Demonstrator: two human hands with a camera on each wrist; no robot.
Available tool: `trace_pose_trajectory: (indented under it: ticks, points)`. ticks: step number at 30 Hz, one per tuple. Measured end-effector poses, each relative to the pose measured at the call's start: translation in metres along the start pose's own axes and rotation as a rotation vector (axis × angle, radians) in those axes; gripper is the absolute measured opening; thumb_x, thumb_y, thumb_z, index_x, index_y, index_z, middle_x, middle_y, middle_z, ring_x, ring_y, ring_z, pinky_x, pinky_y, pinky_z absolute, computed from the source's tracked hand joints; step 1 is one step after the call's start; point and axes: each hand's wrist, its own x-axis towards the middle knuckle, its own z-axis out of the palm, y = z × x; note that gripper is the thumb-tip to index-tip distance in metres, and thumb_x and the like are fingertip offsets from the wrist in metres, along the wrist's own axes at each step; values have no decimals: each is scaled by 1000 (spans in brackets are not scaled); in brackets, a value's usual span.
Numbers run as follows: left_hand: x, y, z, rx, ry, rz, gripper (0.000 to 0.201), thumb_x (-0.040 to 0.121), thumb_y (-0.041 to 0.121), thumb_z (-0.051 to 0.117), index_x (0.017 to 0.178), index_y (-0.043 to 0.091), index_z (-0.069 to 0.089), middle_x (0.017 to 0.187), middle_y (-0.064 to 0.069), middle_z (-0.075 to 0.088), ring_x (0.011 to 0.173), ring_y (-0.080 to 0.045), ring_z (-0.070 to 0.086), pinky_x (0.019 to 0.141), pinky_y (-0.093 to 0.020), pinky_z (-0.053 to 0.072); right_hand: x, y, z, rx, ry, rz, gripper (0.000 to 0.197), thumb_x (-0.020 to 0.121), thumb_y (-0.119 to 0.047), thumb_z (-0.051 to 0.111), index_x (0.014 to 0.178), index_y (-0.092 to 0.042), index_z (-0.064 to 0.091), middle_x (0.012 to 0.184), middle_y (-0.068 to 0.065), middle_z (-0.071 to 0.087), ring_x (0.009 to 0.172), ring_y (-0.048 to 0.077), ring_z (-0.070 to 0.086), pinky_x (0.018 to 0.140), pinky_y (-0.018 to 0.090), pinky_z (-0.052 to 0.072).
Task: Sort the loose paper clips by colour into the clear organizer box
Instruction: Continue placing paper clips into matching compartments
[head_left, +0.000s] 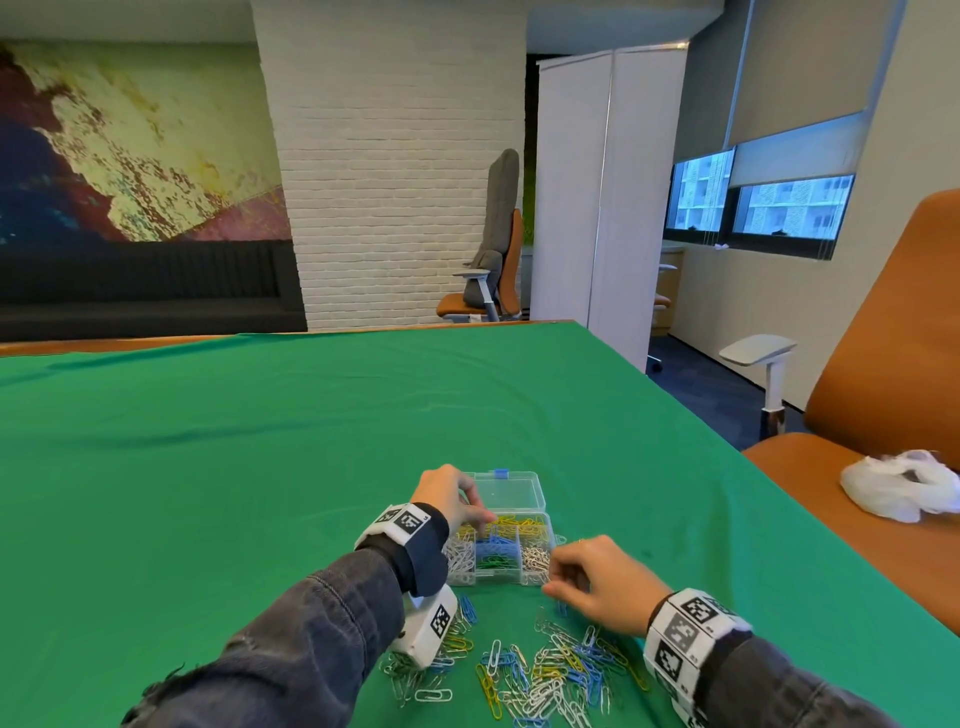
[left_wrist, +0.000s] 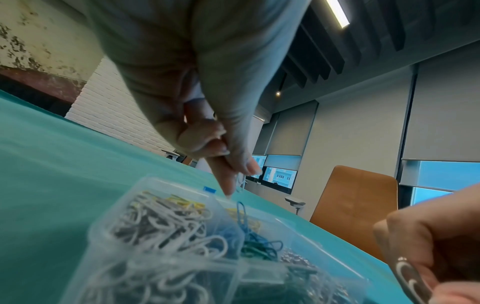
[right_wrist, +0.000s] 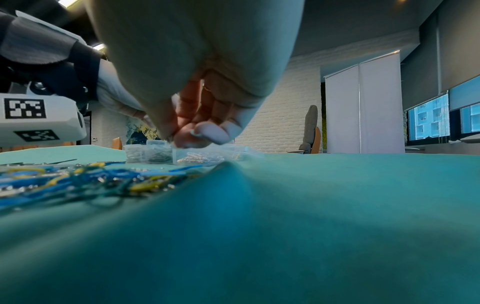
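Under the left hand (head_left: 448, 497), in the head view, one clear organizer box (head_left: 500, 551) sits on the green cloth (head_left: 260, 467), its lid (head_left: 506, 489) thrown open beyond the fingers. Five compartments with clips can be made out: white at the wrist side, yellow along the far row, blue and green in the middle, silver towards the right hand (head_left: 597, 587). The left fingertips are bunched over the far row. The right hand hangs just beside the box's near corner, fingers curled; whether it holds anything cannot be told from this view. Nearer than both hands one loose pile of paper clips (head_left: 540, 675) lies spread, too tangled to count.

From the left wrist, thumb and forefinger pinch one pale clip (left_wrist: 240, 181) above the box, and one blue clip (left_wrist: 241, 209) stands up below it. The right hand, at the lower corner, grips one silvery clip (left_wrist: 410, 277).

From the right wrist, the fingertips (right_wrist: 207, 133) are drawn together just before the box; the loose clips lie to the hand's left.
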Motion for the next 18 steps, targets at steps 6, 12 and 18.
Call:
trace_pose_trajectory:
  ticks: [6,12,18]
  points:
    - [3,1,-3,17,-12,37,19,84,27,73,73,11,74,64,5,71,61,-6,57,59,-19,50,0,-1,-1,-6,1,6,17,93,-33,59,78,-25,55,71,-10,55,59,1,48,60,12,40]
    - [3,19,2,58,-202,139,22,90,27,67,84,8,77,69,2,72,36,-1,36,41,-15,35,1,0,-1,-37,17,24,17,92,-34,59,78,-25,56,67,-11,53,57,2,47,58,13,38]
    - [8,34,21,117,-313,150,27,93,29,63,89,7,76,65,7,67,31,-2,32,38,-15,30,3,10,2,-92,107,113,25,89,-41,58,75,-21,58,70,-4,62,66,12,57,66,29,49]
